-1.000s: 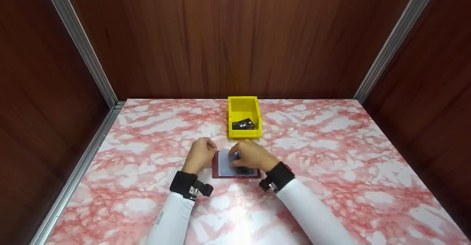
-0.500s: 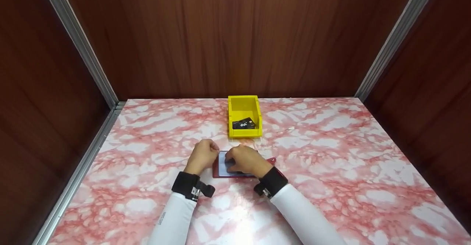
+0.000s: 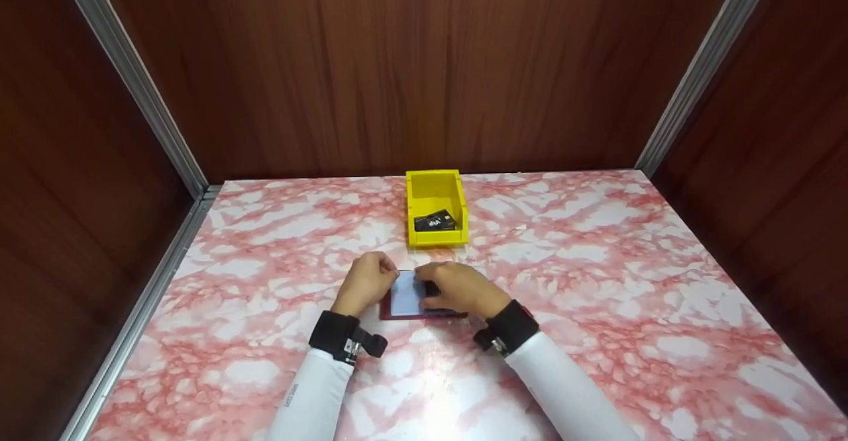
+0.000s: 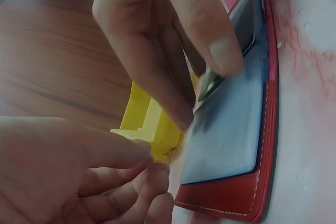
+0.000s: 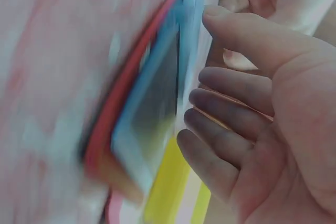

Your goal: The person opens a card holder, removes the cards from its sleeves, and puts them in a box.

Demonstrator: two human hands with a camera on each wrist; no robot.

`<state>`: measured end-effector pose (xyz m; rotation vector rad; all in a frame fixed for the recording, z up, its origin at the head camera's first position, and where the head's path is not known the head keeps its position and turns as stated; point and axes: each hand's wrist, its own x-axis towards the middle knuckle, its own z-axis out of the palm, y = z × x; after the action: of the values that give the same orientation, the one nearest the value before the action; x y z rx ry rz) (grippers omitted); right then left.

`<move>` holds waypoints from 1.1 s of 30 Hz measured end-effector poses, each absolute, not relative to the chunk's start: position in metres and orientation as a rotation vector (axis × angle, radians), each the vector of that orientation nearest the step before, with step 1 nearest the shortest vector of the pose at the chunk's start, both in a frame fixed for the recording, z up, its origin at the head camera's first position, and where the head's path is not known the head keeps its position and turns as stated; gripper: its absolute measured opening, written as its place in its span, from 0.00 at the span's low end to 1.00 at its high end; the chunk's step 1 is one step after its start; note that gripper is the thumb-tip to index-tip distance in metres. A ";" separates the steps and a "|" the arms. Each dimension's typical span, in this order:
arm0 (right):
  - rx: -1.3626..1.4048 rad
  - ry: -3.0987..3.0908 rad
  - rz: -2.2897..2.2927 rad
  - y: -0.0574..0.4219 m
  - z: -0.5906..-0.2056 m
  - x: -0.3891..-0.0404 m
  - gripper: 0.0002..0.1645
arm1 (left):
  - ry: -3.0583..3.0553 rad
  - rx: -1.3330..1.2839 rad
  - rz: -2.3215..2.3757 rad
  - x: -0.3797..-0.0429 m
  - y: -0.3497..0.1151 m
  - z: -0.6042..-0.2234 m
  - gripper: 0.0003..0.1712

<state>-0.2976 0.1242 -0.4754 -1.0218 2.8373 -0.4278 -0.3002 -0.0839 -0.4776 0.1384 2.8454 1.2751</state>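
Note:
A red card holder with white stitching lies opened out on the table, a pale clear sleeve on it. A dark card shows at the sleeve's right part; in the right wrist view this dark card is blurred. My right hand is over the dark card, thumb and fingers spread and fairly straight, nothing gripped between them in the right wrist view. My left hand is at the holder's far left corner, thumb tip against curled fingers; nothing shows between them.
A yellow bin stands just beyond the holder with black cards inside, the upper one lettered VIP. The pink and white marbled table is enclosed by dark wood panels with metal corner posts.
My right hand went left over the sleeve, then drew back right, its fingers spreading and baring more of the sleeve. My left hand has shifted slightly right at the holder's corner.

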 end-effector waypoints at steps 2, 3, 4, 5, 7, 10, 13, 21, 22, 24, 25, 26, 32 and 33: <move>-0.972 2.845 -0.439 0.135 -0.473 -0.296 0.25 | 2.838 0.162 1.273 -0.299 -0.081 -0.477 0.05; -0.950 2.853 -0.442 0.141 -0.472 -0.296 0.24 | 2.834 0.176 1.268 -0.298 -0.080 -0.477 0.05; -0.927 2.860 -0.443 0.146 -0.471 -0.296 0.24 | 2.827 0.191 1.262 -0.298 -0.079 -0.477 0.06; -0.904 2.866 -0.443 0.151 -0.471 -0.295 0.23 | 2.817 0.214 1.258 -0.298 -0.077 -0.478 0.06; -0.869 2.878 -0.445 0.161 -0.471 -0.295 0.22 | 2.785 0.263 1.253 -0.298 -0.074 -0.480 0.06; -0.832 2.888 -0.457 0.170 -0.472 -0.295 0.22 | 2.727 0.339 1.257 -0.297 -0.069 -0.482 0.05; -0.838 2.885 -0.471 0.174 -0.475 -0.295 0.21 | 2.692 0.403 1.251 -0.296 -0.066 -0.482 0.05; -0.927 2.899 -0.424 0.171 -0.477 -0.292 0.22 | 2.661 0.549 1.223 -0.296 -0.058 -0.492 0.04; -0.925 2.897 -0.427 0.170 -0.477 -0.291 0.22 | 2.661 0.552 1.227 -0.296 -0.057 -0.494 0.04; -0.904 2.892 -0.440 0.169 -0.478 -0.291 0.23 | 2.659 0.532 1.239 -0.296 -0.056 -0.497 0.04; -0.892 2.891 -0.448 0.168 -0.478 -0.291 0.23 | 2.658 0.510 1.249 -0.296 -0.055 -0.498 0.05; -0.882 2.890 -0.455 0.168 -0.479 -0.291 0.23 | 2.659 0.478 1.256 -0.296 -0.055 -0.499 0.05; -0.847 2.889 -0.491 0.169 -0.481 -0.294 0.27 | 2.616 0.286 1.340 -0.297 -0.055 -0.503 0.06; -0.847 2.888 -0.498 0.170 -0.482 -0.294 0.27 | 2.607 0.263 1.352 -0.297 -0.055 -0.503 0.06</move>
<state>-0.2939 0.1697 -0.4816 -0.8473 2.8877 -0.4979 -0.2969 -0.0552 -0.5031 0.2627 2.6074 1.3524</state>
